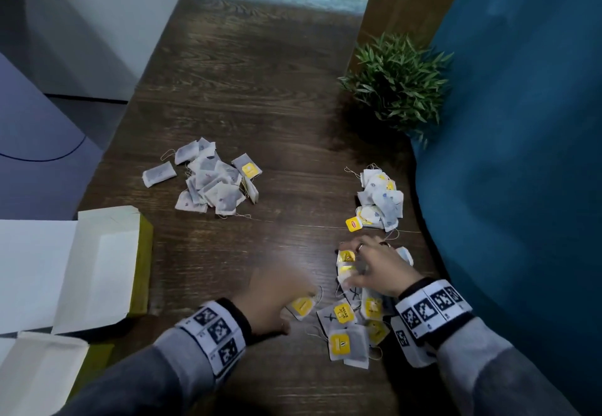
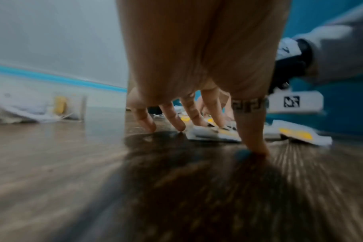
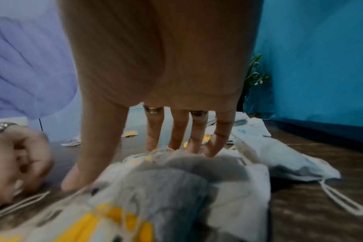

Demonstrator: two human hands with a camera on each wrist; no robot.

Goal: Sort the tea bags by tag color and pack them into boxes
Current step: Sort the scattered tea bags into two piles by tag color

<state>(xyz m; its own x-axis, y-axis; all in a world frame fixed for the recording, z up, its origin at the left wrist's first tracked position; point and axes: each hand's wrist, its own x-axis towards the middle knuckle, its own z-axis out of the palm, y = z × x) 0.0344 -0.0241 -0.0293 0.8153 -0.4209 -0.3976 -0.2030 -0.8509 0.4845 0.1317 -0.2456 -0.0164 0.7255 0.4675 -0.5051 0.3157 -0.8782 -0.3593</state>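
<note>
Three heaps of tea bags lie on the dark wooden table: a mostly greyish heap at centre left, a whitish heap at the right, and a yellow-tagged heap near me. My left hand is blurred; its straight fingers point down onto the table, and some of them touch a yellow-tagged tea bag. My right hand is spread over the near heap, with its fingers behind a clump of bags and the thumb to the clump's left.
An open white and olive box lies at the left table edge, with a second open box nearer to me. A small green plant stands at the back right. A teal wall borders the table's right side.
</note>
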